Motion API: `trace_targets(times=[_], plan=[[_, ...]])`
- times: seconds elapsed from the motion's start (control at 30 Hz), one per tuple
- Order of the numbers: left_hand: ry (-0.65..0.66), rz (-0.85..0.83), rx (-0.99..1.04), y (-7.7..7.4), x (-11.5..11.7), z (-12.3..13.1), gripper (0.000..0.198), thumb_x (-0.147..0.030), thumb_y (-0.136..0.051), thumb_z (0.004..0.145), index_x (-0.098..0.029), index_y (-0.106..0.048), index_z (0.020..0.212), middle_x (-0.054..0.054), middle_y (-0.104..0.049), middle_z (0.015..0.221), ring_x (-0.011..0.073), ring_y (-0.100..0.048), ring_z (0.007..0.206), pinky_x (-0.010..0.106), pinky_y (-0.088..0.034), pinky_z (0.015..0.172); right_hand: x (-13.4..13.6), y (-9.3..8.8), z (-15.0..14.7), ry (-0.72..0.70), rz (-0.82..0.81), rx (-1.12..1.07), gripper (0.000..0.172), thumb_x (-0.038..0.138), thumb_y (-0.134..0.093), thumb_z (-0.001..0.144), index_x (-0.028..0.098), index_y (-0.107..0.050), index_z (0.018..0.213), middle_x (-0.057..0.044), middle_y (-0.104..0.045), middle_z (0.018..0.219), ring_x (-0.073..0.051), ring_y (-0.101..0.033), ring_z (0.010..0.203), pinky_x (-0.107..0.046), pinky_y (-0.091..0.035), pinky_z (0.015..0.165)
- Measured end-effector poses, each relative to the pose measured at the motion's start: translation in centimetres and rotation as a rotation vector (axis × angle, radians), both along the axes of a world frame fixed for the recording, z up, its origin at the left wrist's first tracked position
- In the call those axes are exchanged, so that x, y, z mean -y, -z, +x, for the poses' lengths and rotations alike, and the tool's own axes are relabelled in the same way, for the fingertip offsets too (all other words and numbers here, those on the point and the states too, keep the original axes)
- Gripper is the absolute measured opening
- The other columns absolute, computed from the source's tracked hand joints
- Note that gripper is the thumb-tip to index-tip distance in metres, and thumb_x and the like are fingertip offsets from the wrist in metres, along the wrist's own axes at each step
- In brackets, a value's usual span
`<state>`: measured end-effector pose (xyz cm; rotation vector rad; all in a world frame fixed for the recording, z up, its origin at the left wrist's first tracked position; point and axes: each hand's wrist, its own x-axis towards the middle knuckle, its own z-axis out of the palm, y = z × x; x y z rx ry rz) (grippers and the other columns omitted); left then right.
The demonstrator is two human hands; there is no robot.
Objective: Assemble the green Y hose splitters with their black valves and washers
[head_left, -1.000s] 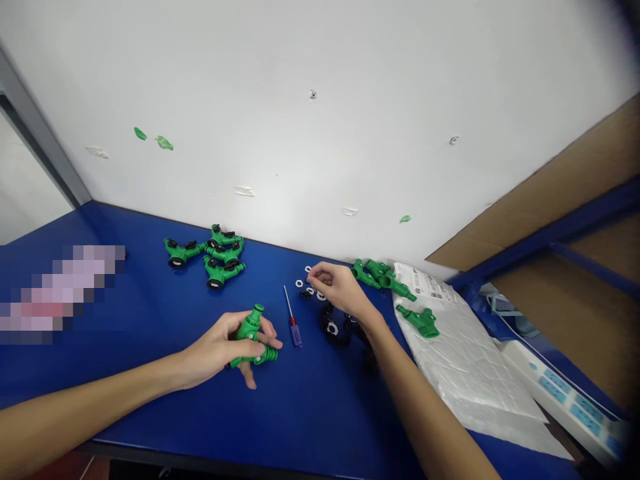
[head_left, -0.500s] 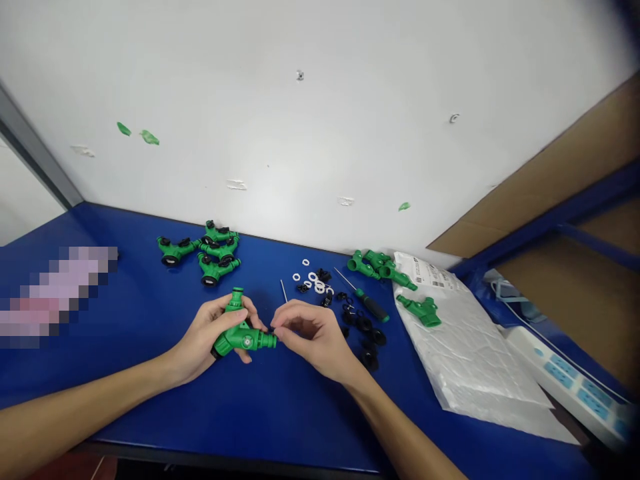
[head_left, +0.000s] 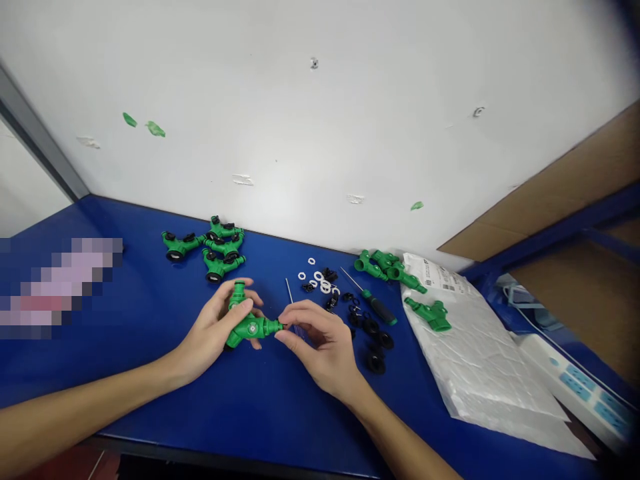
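My left hand [head_left: 213, 330] is wrapped round a green plastic Y-shaped hose splitter [head_left: 254, 327], thumb across its body. One outlet points up and the other points right. At the tip of the right-hand outlet, my right hand [head_left: 320, 343] has thumb and fingertips pinched together. A small dark bit shows between them, too small to name. Behind my right fingers a thin metal rod [head_left: 289, 291] lies on the blue table [head_left: 280, 413]. White ring washers [head_left: 319, 277] and black caps [head_left: 376, 363] are scattered just beyond and beside that hand.
Several green splitters with black valve knobs [head_left: 223, 265] sit at back left. A screwdriver [head_left: 379, 307], bare green splitter bodies [head_left: 387, 265] and a white padded bag [head_left: 480, 360], with another body [head_left: 434, 315] on it, are at right. A power strip [head_left: 575, 380] is beyond; a white wall [head_left: 280, 120] closes the back.
The camera view has shifted slightly. My left hand has turned the splitter a little, its side outlet now more level. My right fingertips have moved round to the outlet's end.
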<state>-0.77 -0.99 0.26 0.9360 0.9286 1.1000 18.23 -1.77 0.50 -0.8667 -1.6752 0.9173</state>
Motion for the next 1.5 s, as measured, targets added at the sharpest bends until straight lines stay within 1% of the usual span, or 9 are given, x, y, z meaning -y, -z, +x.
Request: trace_targets(times=[0.13, 0.23, 0.3, 0.37, 0.5, 0.7, 1.0, 1.27, 1.5], plan=[[-0.113, 0.237, -0.336, 0.7, 0.1, -0.5, 0.066, -0.038, -0.068, 0.082, -0.036, -0.031, 0.136, 0.008, -0.037, 0.138, 0.0269, -0.049, 0.124, 0.038, -0.055, 0.086, -0.1, -0.1, 0.1, 0.061, 0.072, 0.08, 0.008, 0.019, -0.07, 0.083, 0.021, -0.071, 0.09, -0.006, -0.067, 0.089, -0.015, -0.064, 0.072, -0.028, -0.053, 0.063], [-0.029, 0.529, -0.65, 0.7, 0.0, -1.3, 0.071, -0.036, -0.075, 0.075, -0.033, -0.039, 0.136, 0.012, -0.027, 0.15, 0.0356, -0.028, 0.139, 0.052, -0.04, 0.104, -0.2, -0.1, 0.1, 0.061, 0.086, 0.081, 0.007, 0.018, -0.07, 0.083, 0.021, -0.071, 0.09, -0.006, -0.068, 0.089, -0.015, -0.064, 0.072, -0.028, -0.053, 0.063], [0.039, 0.735, -0.795, 0.7, -0.2, -1.6, 0.057, -0.034, -0.076, 0.074, -0.029, -0.055, 0.126, 0.012, -0.038, 0.147, 0.0376, -0.03, 0.138, 0.057, -0.031, 0.109, -0.2, 0.0, 0.0, 0.054, 0.081, 0.07, 0.008, 0.018, -0.07, 0.083, 0.021, -0.072, 0.09, -0.006, -0.068, 0.089, -0.015, -0.064, 0.073, -0.028, -0.053, 0.064], [0.128, 0.851, -0.817, 0.9, -0.3, -1.7, 0.039, -0.029, -0.071, 0.08, -0.026, -0.063, 0.118, 0.012, -0.06, 0.129, 0.0338, -0.048, 0.125, 0.053, -0.035, 0.107, -0.2, 0.2, -0.1, 0.035, 0.072, 0.053, 0.009, 0.019, -0.07, 0.083, 0.021, -0.073, 0.091, -0.006, -0.068, 0.09, -0.016, -0.065, 0.074, -0.029, -0.055, 0.067], [0.209, 0.825, -0.747, 1.4, -0.3, -1.5, 0.028, -0.024, -0.065, 0.085, -0.024, -0.068, 0.114, 0.009, -0.074, 0.099, 0.0276, -0.063, 0.097, 0.045, -0.046, 0.094, -0.1, 0.5, -0.4, 0.035, 0.041, -0.018, 0.013, 0.02, -0.072, 0.081, 0.022, -0.073, 0.094, -0.006, -0.07, 0.089, -0.015, -0.066, 0.071, -0.03, -0.058, 0.067], [0.174, 0.843, -0.776, 1.5, -0.1, -1.6, 0.03, -0.025, -0.067, 0.085, -0.025, -0.068, 0.115, 0.009, -0.075, 0.103, 0.028, -0.064, 0.1, 0.042, -0.046, 0.092, 0.0, 0.2, -0.5, 0.065, 0.151, 0.044, 0.008, 0.017, -0.071, 0.083, 0.023, -0.074, 0.087, -0.007, -0.073, 0.092, -0.018, -0.069, 0.075, -0.033, -0.059, 0.072], [0.245, 0.94, -0.82, 1.0, 0.0, -1.6, 0.026, -0.026, -0.064, 0.088, -0.02, -0.066, 0.113, 0.01, -0.073, 0.097, 0.0262, -0.065, 0.096, 0.038, -0.048, 0.086, 0.2, -0.6, -0.1, -0.017, 0.123, 0.052, 0.013, 0.012, -0.07, 0.083, 0.023, -0.072, 0.09, -0.007, -0.072, 0.096, -0.018, -0.07, 0.081, -0.033, -0.058, 0.076], [0.332, 0.903, -0.692, 0.3, 0.0, -1.6, 0.021, -0.023, -0.064, 0.088, -0.017, -0.065, 0.108, 0.008, -0.069, 0.088, 0.0219, -0.062, 0.087, 0.033, -0.05, 0.081, 0.5, -0.9, -0.2, -0.068, -0.091, -0.12, 0.004, 0.018, -0.073, 0.081, 0.022, -0.071, 0.082, -0.006, -0.072, 0.091, -0.017, -0.069, 0.079, -0.031, -0.058, 0.073], [0.337, 0.886, -0.574, 0.4, 0.4, -1.4, 0.024, -0.019, -0.063, 0.089, -0.015, -0.059, 0.111, 0.006, -0.067, 0.088, 0.0187, -0.059, 0.086, 0.03, -0.051, 0.076, 0.6, -1.2, 0.1, -0.124, 0.084, -0.041, 0.007, 0.013, -0.071, 0.083, 0.02, -0.074, 0.083, -0.007, -0.069, 0.094, -0.018, -0.067, 0.082, -0.032, -0.056, 0.072]])
